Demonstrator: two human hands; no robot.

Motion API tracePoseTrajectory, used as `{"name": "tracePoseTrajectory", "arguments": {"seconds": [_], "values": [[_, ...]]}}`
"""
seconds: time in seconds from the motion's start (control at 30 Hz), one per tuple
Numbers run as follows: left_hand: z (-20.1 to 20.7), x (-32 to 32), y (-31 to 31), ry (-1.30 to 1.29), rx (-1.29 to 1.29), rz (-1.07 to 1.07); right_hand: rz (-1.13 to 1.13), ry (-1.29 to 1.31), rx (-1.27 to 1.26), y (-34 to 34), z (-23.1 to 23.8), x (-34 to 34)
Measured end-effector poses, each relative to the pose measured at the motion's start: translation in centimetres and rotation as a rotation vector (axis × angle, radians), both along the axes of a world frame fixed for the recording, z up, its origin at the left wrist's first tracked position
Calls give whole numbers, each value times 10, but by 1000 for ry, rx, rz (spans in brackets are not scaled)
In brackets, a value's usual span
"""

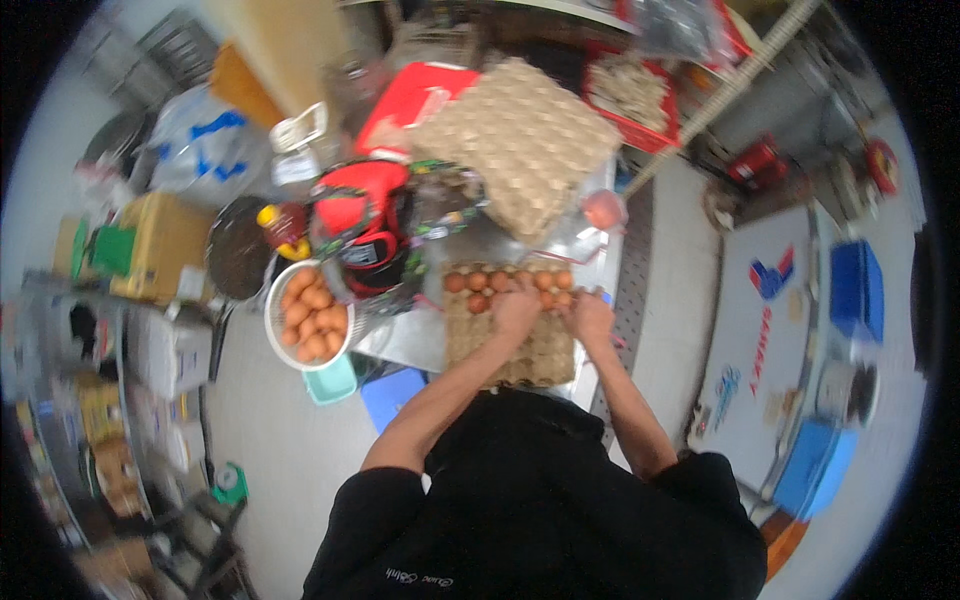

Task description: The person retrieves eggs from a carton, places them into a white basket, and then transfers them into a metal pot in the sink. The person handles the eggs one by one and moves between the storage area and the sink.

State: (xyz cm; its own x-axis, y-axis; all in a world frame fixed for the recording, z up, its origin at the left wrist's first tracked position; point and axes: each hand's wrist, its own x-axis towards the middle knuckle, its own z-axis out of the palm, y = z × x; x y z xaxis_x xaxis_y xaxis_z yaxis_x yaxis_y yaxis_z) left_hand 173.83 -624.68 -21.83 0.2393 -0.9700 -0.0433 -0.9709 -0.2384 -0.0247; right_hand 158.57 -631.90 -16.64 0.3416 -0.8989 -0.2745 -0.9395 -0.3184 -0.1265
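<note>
A grey-brown pulp egg tray (510, 345) lies on the metal table, its far rows filled with brown eggs (500, 281) and its nearer cups bare. Over the second row, my left hand (515, 314) reaches down with its fingers closed around an egg, partly hidden beneath them. At the tray's right edge, my right hand (590, 318) has its fingers curled beside the end eggs; what they grip is blurred. To the left, a white basket (276, 322) holds a heap of brown eggs (316, 312).
Stacked empty egg trays (520, 135) stand behind the tray, near a red plastic lid (410, 100). A red and black bag (368, 225) sits between basket and tray. A pink-topped cup (604, 211) is by the table's right edge. Blue containers (815, 465) rest on a white freezer at right.
</note>
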Motion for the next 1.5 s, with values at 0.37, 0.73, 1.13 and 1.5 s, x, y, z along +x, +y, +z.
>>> {"name": "tracePoseTrajectory", "arguments": {"seconds": [0.37,0.73,1.13,1.5], "values": [[89,59,70,833,-434,186,138,-68,-102,-1,1,8],[116,266,275,467,-917,1007,49,-53,71,-21,0,6],[82,358,232,86,-571,1080,-44,-639,805,97,111,98],[76,301,269,418,-890,954,702,-616,62,217,86,366]]}}
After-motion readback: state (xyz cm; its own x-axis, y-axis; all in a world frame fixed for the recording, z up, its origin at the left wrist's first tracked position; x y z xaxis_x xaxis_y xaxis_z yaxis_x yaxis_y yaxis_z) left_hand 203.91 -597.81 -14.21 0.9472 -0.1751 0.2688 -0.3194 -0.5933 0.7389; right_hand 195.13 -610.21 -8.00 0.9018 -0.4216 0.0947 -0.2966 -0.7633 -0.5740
